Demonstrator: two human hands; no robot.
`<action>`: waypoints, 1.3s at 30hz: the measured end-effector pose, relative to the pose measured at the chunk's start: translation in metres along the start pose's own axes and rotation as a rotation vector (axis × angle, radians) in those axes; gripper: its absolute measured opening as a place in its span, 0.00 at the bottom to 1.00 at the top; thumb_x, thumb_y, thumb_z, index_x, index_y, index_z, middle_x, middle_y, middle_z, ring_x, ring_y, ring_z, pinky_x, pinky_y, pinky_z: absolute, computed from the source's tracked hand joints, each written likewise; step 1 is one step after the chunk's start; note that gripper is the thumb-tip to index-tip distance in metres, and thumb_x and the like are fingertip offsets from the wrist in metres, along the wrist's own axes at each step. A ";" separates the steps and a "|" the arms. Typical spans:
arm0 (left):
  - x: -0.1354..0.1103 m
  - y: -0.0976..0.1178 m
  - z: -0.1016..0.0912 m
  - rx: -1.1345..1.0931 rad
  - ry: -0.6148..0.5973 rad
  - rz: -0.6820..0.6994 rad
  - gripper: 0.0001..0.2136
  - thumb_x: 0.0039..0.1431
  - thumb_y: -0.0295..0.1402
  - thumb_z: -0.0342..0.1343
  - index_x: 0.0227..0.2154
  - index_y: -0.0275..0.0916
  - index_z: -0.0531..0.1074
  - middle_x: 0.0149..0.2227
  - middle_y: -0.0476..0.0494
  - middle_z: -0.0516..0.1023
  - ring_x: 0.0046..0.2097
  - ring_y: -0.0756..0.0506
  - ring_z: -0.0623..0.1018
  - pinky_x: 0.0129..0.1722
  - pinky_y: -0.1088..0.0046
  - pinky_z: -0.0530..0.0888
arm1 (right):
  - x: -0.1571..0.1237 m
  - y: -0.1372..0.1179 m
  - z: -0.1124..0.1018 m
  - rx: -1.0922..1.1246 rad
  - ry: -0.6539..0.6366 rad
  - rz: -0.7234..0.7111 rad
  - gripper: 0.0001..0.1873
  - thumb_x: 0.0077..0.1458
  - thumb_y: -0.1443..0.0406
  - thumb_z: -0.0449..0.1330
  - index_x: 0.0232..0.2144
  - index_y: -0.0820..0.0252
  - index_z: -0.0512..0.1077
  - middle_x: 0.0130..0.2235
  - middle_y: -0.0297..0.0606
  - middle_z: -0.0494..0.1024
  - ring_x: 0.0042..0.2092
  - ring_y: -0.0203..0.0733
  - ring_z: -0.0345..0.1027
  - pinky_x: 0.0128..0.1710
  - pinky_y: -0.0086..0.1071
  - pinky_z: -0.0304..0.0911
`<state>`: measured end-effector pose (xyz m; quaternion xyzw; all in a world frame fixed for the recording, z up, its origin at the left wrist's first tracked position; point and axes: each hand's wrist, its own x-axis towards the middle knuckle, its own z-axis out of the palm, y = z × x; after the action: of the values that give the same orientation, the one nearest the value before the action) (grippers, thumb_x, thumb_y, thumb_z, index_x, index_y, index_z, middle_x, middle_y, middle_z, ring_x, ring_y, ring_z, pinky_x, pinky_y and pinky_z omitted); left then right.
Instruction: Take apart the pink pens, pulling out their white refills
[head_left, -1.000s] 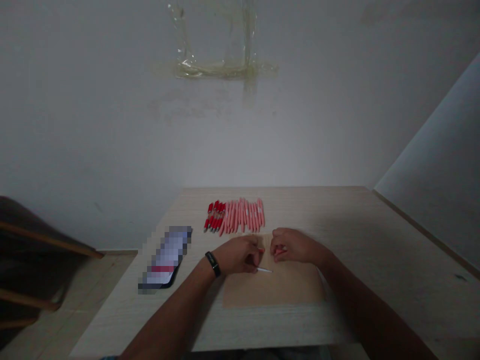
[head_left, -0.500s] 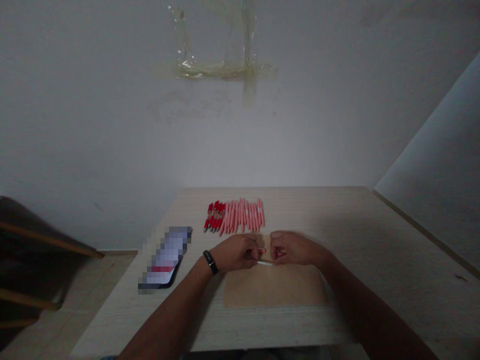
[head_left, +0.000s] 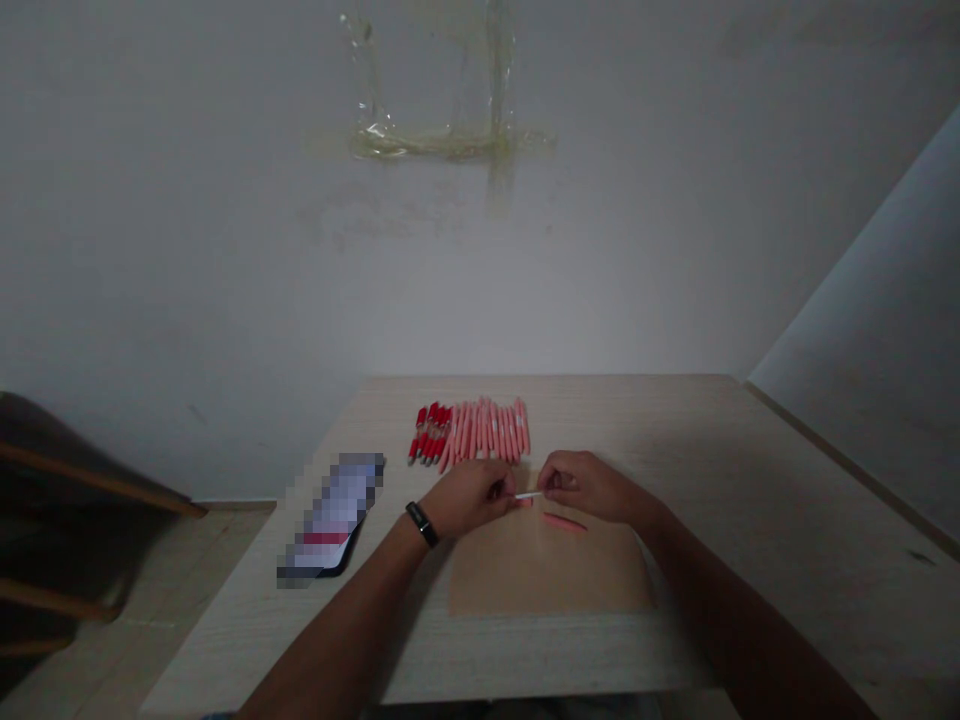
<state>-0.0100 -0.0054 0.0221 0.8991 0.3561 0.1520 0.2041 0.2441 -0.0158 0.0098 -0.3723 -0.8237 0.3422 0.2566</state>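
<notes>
First, at the left, a phone with a blurred screen lies aslant beside the left edge of the table. Farther in come red pen-like pieces, then a row of pink barrels pointing roughly away from the person. Nearer, the left hand has thumb and fingers pinched on the left end of a thin white stick; whether it also grips the short pink piece just below, I cannot tell. The stick bridges the gap over the far part of a brown sheet, its long axis nearly crosswise, right end slightly farther away. Below its right end, a loose pink barrel slants, right end nearer the person. The right hand pinches the stick's right end; past it, wide tabletop leaves room to move toward the right edge.
</notes>
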 end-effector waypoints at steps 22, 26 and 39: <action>0.001 0.002 0.002 0.023 -0.007 -0.024 0.12 0.61 0.42 0.56 0.32 0.37 0.73 0.31 0.46 0.75 0.31 0.49 0.70 0.29 0.76 0.59 | 0.001 0.002 0.004 0.007 -0.006 0.012 0.10 0.53 0.67 0.62 0.40 0.60 0.73 0.37 0.37 0.77 0.37 0.39 0.70 0.37 0.29 0.63; 0.003 0.004 0.003 0.011 -0.014 -0.005 0.10 0.62 0.40 0.55 0.33 0.38 0.73 0.31 0.46 0.75 0.31 0.49 0.71 0.29 0.76 0.59 | 0.001 -0.002 0.005 0.049 -0.022 -0.011 0.09 0.55 0.64 0.62 0.40 0.59 0.73 0.37 0.37 0.77 0.38 0.39 0.70 0.38 0.29 0.63; 0.003 0.001 0.002 0.035 0.009 -0.016 0.06 0.61 0.34 0.54 0.33 0.38 0.73 0.33 0.45 0.75 0.33 0.48 0.72 0.30 0.76 0.60 | -0.003 -0.023 0.000 -0.291 0.025 0.023 0.15 0.50 0.55 0.67 0.27 0.60 0.69 0.28 0.31 0.72 0.29 0.35 0.62 0.28 0.27 0.50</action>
<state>-0.0068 -0.0046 0.0210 0.8990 0.3668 0.1479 0.1881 0.2360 -0.0292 0.0267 -0.4193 -0.8569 0.2176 0.2064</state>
